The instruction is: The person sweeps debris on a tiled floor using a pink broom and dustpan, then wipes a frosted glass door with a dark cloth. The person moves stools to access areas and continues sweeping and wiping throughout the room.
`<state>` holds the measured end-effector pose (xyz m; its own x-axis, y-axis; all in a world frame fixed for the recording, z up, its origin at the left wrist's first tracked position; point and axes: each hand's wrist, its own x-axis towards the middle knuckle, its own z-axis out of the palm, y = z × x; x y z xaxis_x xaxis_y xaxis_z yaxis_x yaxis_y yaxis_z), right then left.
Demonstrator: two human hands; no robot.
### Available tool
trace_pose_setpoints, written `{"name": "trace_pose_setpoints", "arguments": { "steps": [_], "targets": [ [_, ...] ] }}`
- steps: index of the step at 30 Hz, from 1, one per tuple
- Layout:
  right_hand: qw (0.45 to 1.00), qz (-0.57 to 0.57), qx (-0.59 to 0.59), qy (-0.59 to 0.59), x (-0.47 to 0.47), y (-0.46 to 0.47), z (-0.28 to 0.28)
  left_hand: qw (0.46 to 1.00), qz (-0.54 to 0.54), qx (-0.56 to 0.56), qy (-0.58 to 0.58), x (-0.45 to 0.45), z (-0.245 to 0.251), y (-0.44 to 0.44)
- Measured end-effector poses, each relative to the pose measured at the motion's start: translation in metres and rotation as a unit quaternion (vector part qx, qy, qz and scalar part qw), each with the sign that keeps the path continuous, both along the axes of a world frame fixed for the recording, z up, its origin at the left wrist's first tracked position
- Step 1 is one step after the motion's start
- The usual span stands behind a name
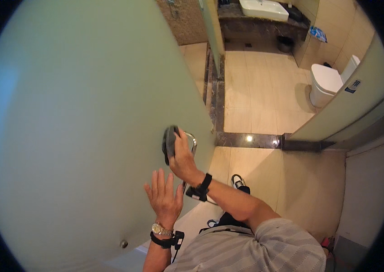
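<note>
A large frosted glass door panel [86,119] fills the left of the head view. My right hand [183,159] grips a dark grey and black scrubber or brush [170,144], its black side towards the glass. Just behind those fingers curves a metal door handle [193,139], partly hidden by my hand and wrist. My left hand [165,197] is below, palm towards the glass with its fingers apart and nothing in it. Whether that palm presses on the glass, I cannot tell.
A dark stone threshold [246,140] crosses the tiled floor ahead. Beyond it are a white toilet [326,80], a black bin [284,44] and a white basin [265,9] on a dark counter. Another frosted panel [351,105] stands at right. A round metal fitting [124,243] sits low on the door.
</note>
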<state>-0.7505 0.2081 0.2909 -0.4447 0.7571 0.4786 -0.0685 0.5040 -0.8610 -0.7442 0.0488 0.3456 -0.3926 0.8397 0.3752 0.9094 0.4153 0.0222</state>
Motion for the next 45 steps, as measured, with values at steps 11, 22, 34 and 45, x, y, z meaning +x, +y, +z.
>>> {"name": "trace_pose_setpoints", "arguments": {
  "steps": [11, 22, 34, 45],
  "targets": [
    [0.988, 0.046, -0.135, 0.059, -0.042, 0.161, -0.038, 0.999, -0.032, -0.017, -0.037, -0.032, -0.018, 0.133],
    [0.937, 0.069, -0.338, -0.064, -0.029, -0.06, -0.218, 0.991, -0.02, -0.088, -0.101, -0.03, -0.055, 0.068],
    [0.882, 0.076, -0.442, -0.147, 0.019, -0.276, -0.24, 0.977, -0.073, -0.039, -0.196, 0.018, -0.077, -0.081],
    [0.923, -0.001, -0.37, -0.107, -0.021, -0.071, -0.304, 0.948, 0.011, -0.051, -0.313, 0.024, -0.183, -0.056]
  ]
}}
